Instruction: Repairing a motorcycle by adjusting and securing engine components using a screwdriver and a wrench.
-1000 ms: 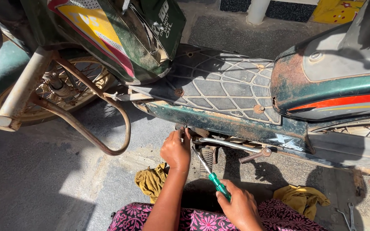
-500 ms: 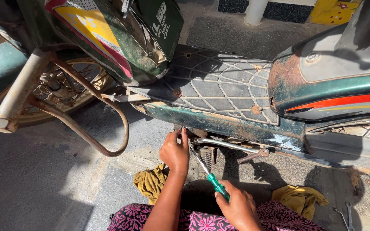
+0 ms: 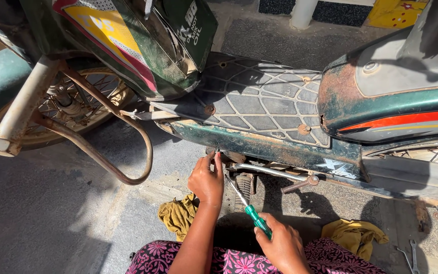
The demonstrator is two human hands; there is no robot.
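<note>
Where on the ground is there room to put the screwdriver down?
Bare pavement lies left of the mustard-yellow rag, below the rusty curved bar. It is crowded under the green scooter body, around the left hand, right hand and green-handled screwdriver.

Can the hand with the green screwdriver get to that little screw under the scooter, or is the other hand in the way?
Probably yes. The right hand holds the green screwdriver, its shaft passing beside the left hand. The left fingertips pinch at the spot under the scooter's edge, crowding it but apparently not blocking it.
</note>
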